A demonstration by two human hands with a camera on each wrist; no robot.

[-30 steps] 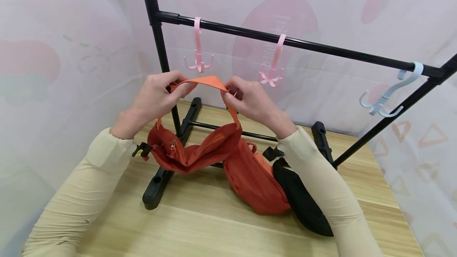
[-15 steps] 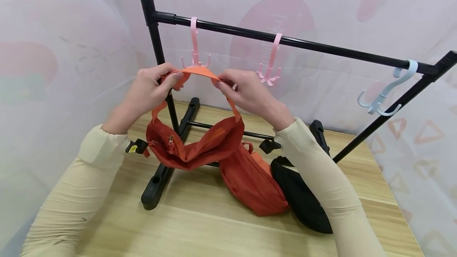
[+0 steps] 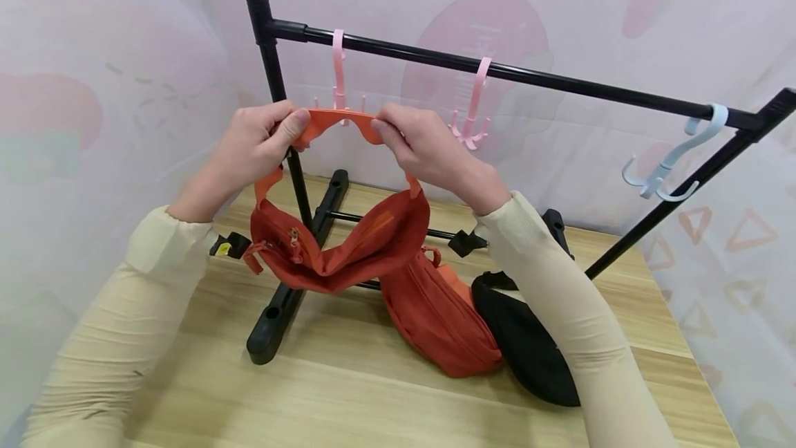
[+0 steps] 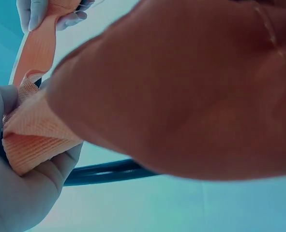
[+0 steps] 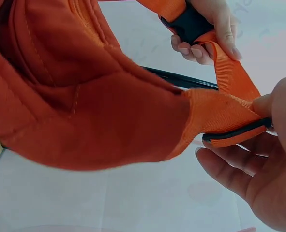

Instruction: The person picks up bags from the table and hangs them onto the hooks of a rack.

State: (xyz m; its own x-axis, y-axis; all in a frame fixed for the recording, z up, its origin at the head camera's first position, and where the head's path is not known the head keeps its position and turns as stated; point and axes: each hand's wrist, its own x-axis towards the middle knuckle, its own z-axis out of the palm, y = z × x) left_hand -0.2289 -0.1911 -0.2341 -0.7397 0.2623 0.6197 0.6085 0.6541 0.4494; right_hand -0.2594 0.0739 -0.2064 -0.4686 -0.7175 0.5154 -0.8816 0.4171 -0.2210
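Red waist bag [image 3: 348,269]: hangs beneath both hands by its orange strap [image 3: 338,116], over the tabletop [image 3: 373,399]; its long axis runs left to right, sagging in the middle.
Left hand [image 3: 258,142]: pinches the strap, close to the black rack post [image 3: 271,68]; the right wrist view shows a black buckle [image 5: 188,24] beside its fingers.
Right hand [image 3: 429,147]: pinches the strap's other side, apart from the left.
Strap span: nearly straight between the hands, roughly along the black rail [image 3: 404,52] above.
Left pink hook [image 3: 339,75]: behind the span and about midway, so neither hand is plainly nearer; its prongs overlap the strap in the head view, contact cannot be told.
Key relation, as I judge it: strap height and depth against those prongs.
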